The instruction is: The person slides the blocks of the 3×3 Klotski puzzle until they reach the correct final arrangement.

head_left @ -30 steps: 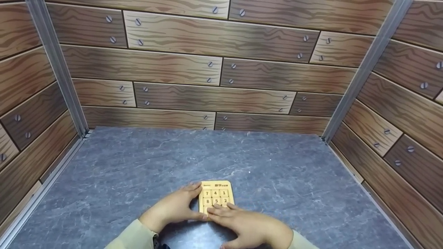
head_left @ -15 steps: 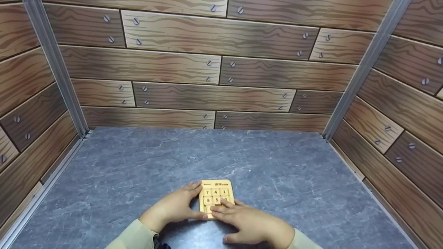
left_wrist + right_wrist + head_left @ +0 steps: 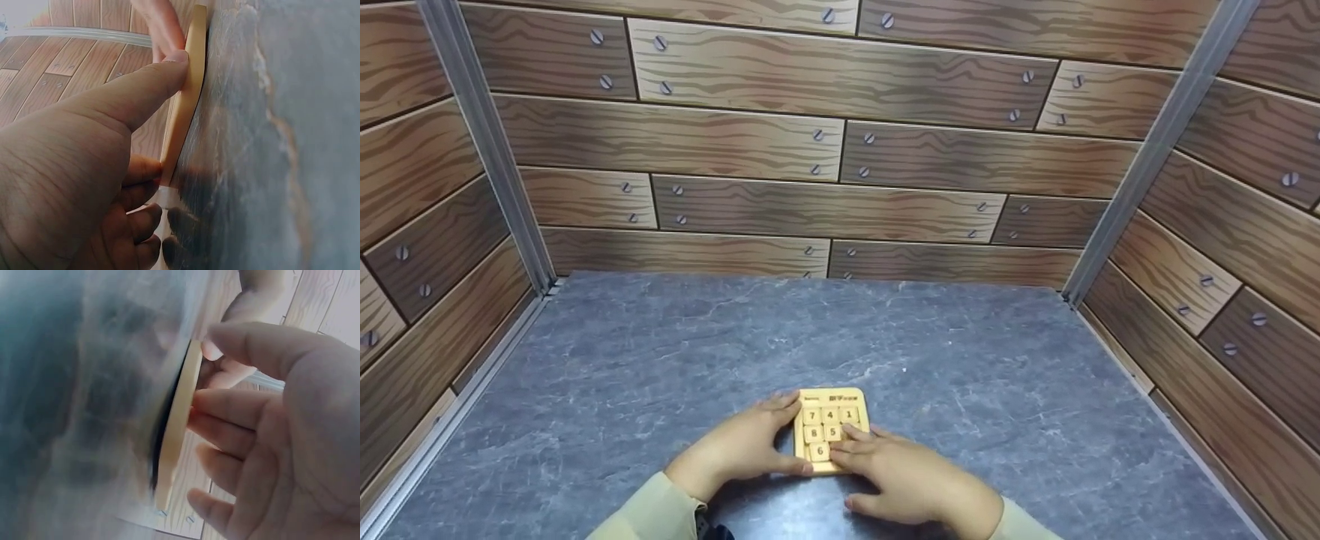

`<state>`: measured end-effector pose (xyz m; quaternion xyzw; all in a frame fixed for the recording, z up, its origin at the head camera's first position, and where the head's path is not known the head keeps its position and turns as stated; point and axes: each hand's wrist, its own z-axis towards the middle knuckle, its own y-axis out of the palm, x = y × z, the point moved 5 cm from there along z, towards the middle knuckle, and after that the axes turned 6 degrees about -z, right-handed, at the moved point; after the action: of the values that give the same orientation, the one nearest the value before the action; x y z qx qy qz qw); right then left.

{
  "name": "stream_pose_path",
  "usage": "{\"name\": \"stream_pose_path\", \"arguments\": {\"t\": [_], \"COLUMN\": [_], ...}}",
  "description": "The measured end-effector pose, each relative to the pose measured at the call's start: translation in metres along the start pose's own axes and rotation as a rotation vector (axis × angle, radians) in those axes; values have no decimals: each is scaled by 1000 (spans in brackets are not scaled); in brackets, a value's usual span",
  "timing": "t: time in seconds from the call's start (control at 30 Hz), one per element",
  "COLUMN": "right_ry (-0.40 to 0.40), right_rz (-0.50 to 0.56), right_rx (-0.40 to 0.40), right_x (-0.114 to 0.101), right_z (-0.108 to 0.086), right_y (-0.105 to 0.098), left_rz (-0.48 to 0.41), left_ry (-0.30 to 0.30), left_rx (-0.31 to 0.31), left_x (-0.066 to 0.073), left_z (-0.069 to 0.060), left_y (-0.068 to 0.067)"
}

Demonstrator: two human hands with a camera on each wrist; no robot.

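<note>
On three sides, plank-patterned walls [image 3: 840,150]. Below, marbled blue-grey tabletop [image 3: 720,337], reaching far past the puzzle board [image 3: 829,391] to the back wall and wide to either side. At the back corners, grey metal posts [image 3: 1163,135]. Over the board's lower right, right hand [image 3: 904,476], fingers loosely extended and touching down among the tiles, thumb held off the near edge. Along the left edge, left hand [image 3: 739,450], grasping the board, forefinger at the far-left corner, thumb against the near edge. At the front middle of the tabletop, the board itself, yellow and round-cornered, its far edge and upper right edge exposed. Within its rim, numbered tiles [image 3: 811,415]: 7, 4, 1, then 8, 5, then 6, with a narrow gap between 6 and the left inner edge. Under the right fingers, contents hidden.
</note>
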<state>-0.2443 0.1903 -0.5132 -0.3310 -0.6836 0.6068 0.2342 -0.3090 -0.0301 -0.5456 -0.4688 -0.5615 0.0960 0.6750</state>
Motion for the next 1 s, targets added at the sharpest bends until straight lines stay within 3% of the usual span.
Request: {"name": "stream_pose_path", "arguments": {"t": [0.27,0.6,1.0], "right_ry": [-8,-138,54], "right_rz": [5,26,97], "right_rx": [54,16,-96], "right_x": [-2,-6,1], "right_z": [2,8,0], "right_y": [0,10,0], "left_rz": [18,22,4], "left_ry": [5,34,0], "left_rx": [0,6,7], "left_x": [2,4,0], "left_z": [1,-2,-2], "left_y": [1,2,1]}}
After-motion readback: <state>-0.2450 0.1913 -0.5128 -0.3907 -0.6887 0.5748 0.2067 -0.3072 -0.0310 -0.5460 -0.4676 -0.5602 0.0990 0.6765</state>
